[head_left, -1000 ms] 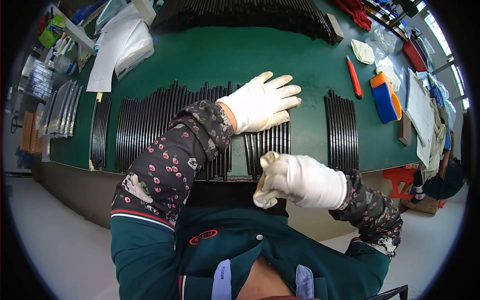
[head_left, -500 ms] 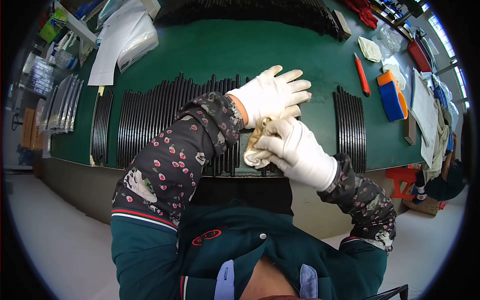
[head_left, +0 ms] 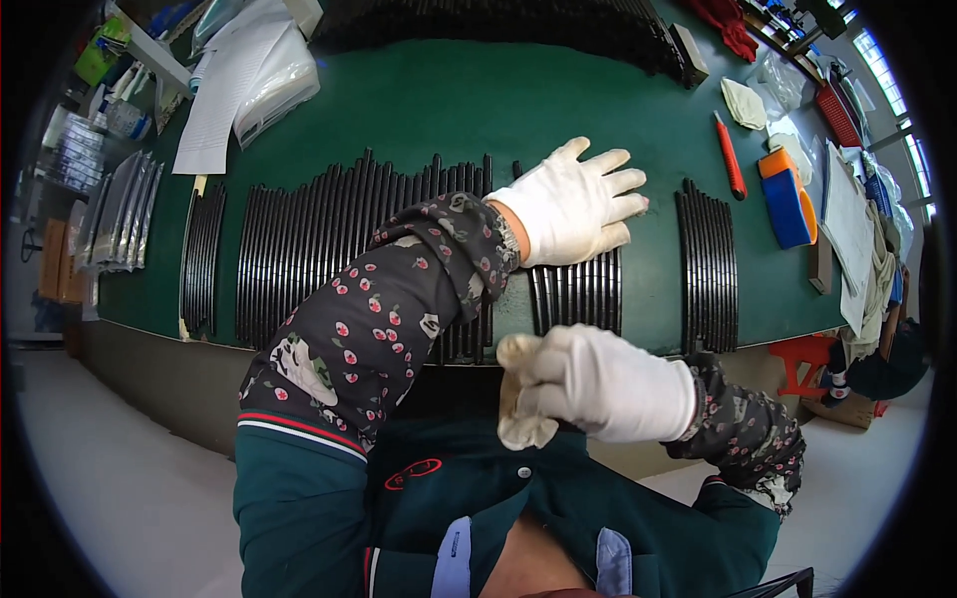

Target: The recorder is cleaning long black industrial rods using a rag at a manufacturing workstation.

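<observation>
My left hand (head_left: pixel 578 204), in a white glove, lies flat with fingers spread across a small group of thin black rods (head_left: pixel 578 294); their middle is hidden under it. My right hand (head_left: pixel 623 384), also gloved, is closed on a crumpled, yellowish-white cloth (head_left: pixel 525 431) in front of the table's near edge, apart from the rods. Left of these rods, a larger row of black rods (head_left: pixel 334 239) lies side by side, partly covered by my left forearm. Another bundle of black rods (head_left: pixel 710 269) sits to the right, and a narrow one (head_left: pixel 202 259) at the far left.
On the green table (head_left: pixel 429 110) a red cutter knife (head_left: pixel 729 154) lies near a blue and orange tape roll (head_left: pixel 788 204) and a folded cloth (head_left: pixel 744 104). A dark mass of rods (head_left: pixel 498 25) lines the back. Paper sheets (head_left: pixel 214 120) and plastic bags (head_left: pixel 279 95) are at upper left.
My right hand has drawn back toward my body with the cloth, away from the rods. My left hand has shifted slightly right, and the rods below it now show.
</observation>
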`<action>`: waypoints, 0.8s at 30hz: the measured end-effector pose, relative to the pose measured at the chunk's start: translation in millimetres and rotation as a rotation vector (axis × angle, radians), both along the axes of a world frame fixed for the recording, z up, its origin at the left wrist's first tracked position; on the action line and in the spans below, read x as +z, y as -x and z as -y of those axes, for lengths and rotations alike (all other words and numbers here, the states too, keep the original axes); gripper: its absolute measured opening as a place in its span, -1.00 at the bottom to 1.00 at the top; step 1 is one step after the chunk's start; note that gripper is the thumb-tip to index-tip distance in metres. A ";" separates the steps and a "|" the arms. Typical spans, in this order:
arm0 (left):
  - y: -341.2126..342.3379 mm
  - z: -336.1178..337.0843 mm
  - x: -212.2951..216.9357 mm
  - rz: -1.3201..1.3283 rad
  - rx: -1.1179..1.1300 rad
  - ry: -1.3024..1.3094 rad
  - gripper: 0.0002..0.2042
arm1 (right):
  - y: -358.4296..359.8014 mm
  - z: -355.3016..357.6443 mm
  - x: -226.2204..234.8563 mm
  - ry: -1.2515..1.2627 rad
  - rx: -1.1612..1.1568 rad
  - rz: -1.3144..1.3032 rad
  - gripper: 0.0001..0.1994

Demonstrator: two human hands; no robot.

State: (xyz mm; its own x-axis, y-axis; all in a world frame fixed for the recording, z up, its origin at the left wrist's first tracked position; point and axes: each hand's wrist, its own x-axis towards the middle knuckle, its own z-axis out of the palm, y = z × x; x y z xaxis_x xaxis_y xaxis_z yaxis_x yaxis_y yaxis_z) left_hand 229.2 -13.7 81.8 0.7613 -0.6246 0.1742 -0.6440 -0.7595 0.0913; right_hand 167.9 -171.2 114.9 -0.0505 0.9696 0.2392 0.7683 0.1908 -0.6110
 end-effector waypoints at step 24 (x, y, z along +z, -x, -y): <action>0.6 -15.4 -5.0 0.067 -0.001 -0.021 -0.55 | -14.2 -6.5 -14.5 -0.229 -0.395 0.045 -0.69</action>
